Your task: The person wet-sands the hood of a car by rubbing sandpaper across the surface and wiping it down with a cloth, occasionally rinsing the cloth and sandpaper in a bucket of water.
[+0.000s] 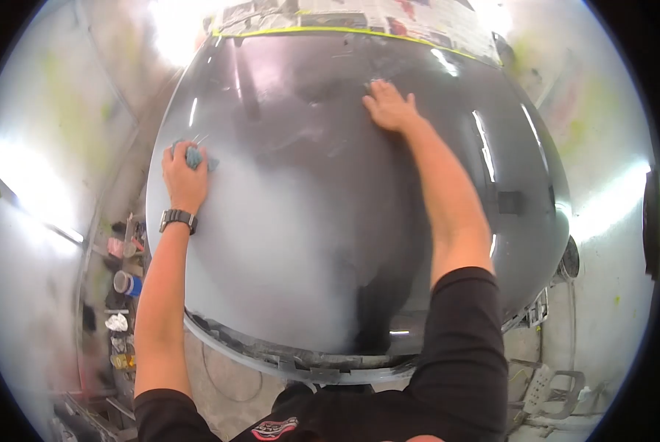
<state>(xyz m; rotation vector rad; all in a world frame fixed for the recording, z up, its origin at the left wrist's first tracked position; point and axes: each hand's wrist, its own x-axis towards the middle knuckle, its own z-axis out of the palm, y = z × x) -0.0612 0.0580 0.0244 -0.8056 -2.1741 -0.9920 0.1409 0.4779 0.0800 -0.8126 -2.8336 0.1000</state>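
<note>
Tub: low on the left, beside the panel, I see a round tub (126, 283) with a blue band, lying tilted; its contents are too small for me to make out.
Other containers: a smaller round one (129, 250) sits just beyond it, and a small pale bottle (585, 394) stands at the near right; I can't read what either holds.
Left hand: my left hand (186, 175) is closed around a crumpled blue-green cloth (193, 157) on the panel's left side; a dark watch (178, 219) circles the wrist.
Right hand: my right hand (390, 109) lies palm down toward the far side, fingers slightly spread; something small and dark shows at the fingertips, too hidden to name. The hands are well apart.
Panel: the broad, curved car panel (308, 221) fills my centre view, dull pale grey on the near left, darker and glossier toward the right, with bright reflections.
Far edge: printed newspaper (330, 20) bordered by yellow-green tape (308, 30).
Left clutter: crumpled white material (116, 323), near the tub.
Room: pale walls (599, 110) with yellow-green smudges, bright light strips, and a grey floor (227, 368) with a thin curved line.
</note>
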